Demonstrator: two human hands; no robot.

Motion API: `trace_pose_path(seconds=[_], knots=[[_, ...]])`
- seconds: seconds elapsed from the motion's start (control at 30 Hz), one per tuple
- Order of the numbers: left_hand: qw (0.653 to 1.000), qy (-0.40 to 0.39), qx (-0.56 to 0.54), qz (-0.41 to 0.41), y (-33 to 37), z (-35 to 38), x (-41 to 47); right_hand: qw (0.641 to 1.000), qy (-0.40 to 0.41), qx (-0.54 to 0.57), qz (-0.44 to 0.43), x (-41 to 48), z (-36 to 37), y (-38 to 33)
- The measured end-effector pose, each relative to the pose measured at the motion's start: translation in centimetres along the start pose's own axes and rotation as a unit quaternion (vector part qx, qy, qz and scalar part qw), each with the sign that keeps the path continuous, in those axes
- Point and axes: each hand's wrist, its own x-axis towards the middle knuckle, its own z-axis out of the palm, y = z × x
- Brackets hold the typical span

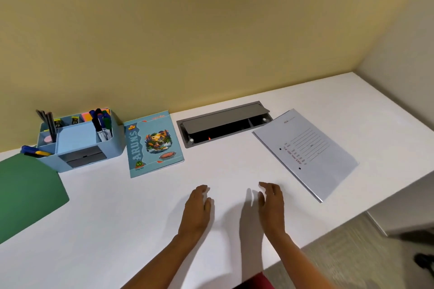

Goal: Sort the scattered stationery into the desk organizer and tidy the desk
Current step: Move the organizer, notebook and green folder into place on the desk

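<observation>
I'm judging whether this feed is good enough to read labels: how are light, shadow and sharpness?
Head view: even, soft light, no harsh glare on the desk; faint shadows beside the left hand and right hand; notebook title legible, file folder print too small; wide-angle bending at the edges, floor corner blurred.

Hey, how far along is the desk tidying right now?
Mostly done, it seems: the markers, pens and clips stand in the blue organizer, and no loose small stationery shows on the desk. Nothing is in hand; the left hand and right hand are both empty. Possibly left: squaring up the notebook, the angled grey file and the green folder.
</observation>
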Motion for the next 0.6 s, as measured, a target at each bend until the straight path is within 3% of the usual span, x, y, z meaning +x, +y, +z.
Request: trace_pose_path(seconds=[0.37,0.6], knots=[[0.998,0.017,-0.033,-0.044,9.1,10.9,5.8,0.999,0.019,-0.003,-0.050,11.7,-6.1,8.1],[0.996,-0.019,-0.016,-0.081,13.7,17.4,9.1,0.993,-0.071,-0.089,0.006,21.1,-9.7,15.8]])
